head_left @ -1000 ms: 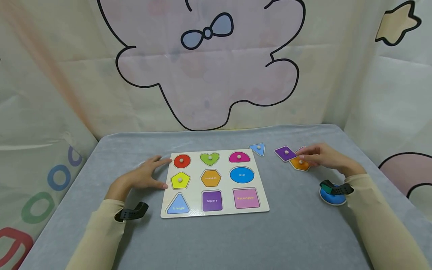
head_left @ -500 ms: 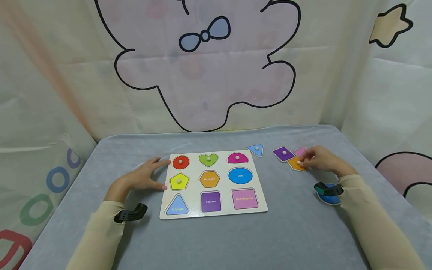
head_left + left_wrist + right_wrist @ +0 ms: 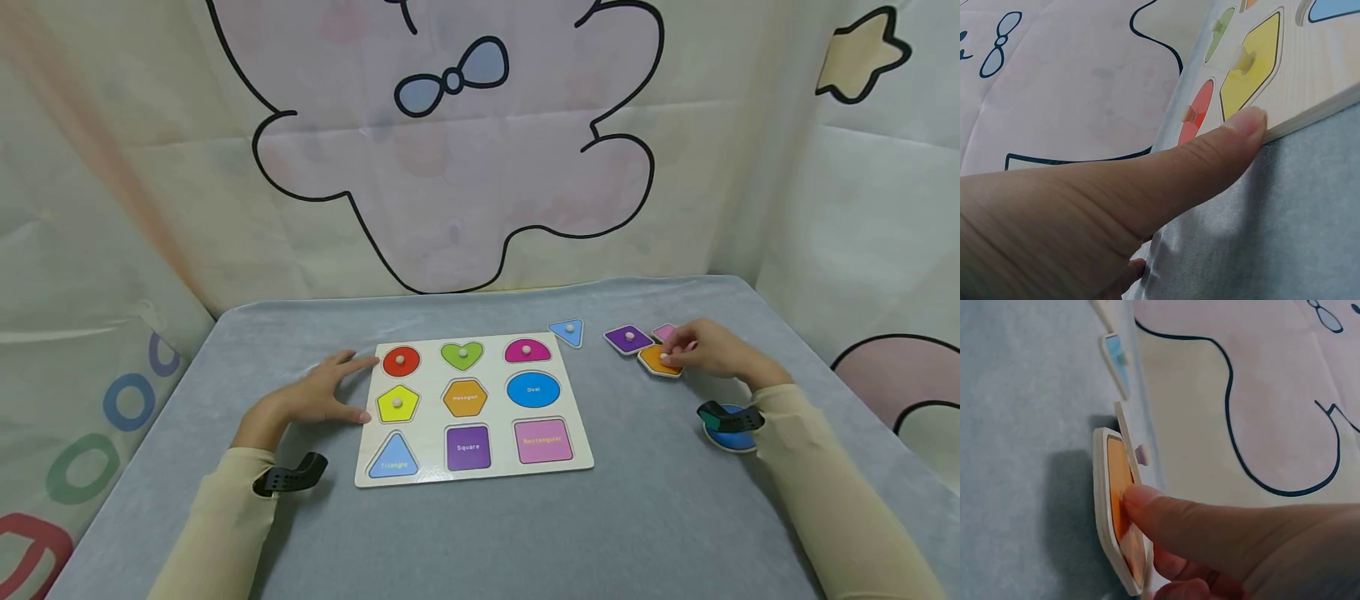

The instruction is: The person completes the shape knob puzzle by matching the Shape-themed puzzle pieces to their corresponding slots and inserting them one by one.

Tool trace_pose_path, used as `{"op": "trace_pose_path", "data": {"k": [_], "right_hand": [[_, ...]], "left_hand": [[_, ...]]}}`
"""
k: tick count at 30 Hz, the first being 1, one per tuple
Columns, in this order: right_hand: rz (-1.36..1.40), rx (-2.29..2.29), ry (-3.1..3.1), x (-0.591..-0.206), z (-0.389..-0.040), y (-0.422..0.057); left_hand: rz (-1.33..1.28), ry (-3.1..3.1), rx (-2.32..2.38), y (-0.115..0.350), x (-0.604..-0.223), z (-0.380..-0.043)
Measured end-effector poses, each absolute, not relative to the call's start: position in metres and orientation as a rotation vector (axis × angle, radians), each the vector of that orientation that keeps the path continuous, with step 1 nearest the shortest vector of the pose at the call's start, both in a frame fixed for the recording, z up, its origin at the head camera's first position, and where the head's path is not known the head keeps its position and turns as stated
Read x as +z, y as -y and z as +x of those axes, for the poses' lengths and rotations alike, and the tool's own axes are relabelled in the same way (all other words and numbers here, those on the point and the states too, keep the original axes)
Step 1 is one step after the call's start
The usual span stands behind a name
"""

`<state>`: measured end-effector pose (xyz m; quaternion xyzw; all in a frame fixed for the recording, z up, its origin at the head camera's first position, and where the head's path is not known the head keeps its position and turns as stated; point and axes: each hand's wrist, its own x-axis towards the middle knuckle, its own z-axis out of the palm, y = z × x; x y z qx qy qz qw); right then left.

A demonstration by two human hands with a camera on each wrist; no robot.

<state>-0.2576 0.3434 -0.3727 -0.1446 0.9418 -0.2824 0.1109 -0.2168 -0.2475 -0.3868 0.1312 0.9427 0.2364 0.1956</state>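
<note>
My left hand [image 3: 321, 392] rests at the left edge of a white shape-puzzle board [image 3: 431, 421], fingers spread. Its thumb [image 3: 1235, 134] touches the board's edge by the yellow pentagon piece [image 3: 1254, 65]. To the right of the board, my right hand [image 3: 716, 354] pinches the orange hexagon piece [image 3: 652, 360] at its knob, which the fingers hide. In the right wrist view a shadow lies beside the hexagon; I cannot tell if it is fully off the cloth. A purple square piece [image 3: 627, 339] and a partly hidden pink piece [image 3: 663, 332] lie against it.
A blue triangle piece [image 3: 567, 332] lies by the board's top right corner. Under the right wrist is a blue piece [image 3: 731, 437], partly covered by the wristband. Red circle [image 3: 401, 362], green heart [image 3: 462, 356] and magenta semicircle [image 3: 527, 351] pieces sit in the board.
My right hand has come down onto the orange hexagon, and its fingers have closed on the knob. The left hand stays at the board's edge. The head view has shifted slightly.
</note>
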Motion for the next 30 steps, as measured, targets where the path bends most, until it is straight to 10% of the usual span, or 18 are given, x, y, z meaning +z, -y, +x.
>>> {"op": "trace_pose_path", "data": {"k": [30], "right_hand": [[-0.481,-1.013,-2.598,-0.352,-0.247,-0.313]], "left_hand": [[0.357,-2.644,0.667,0.246,-0.389,-0.218]]}}
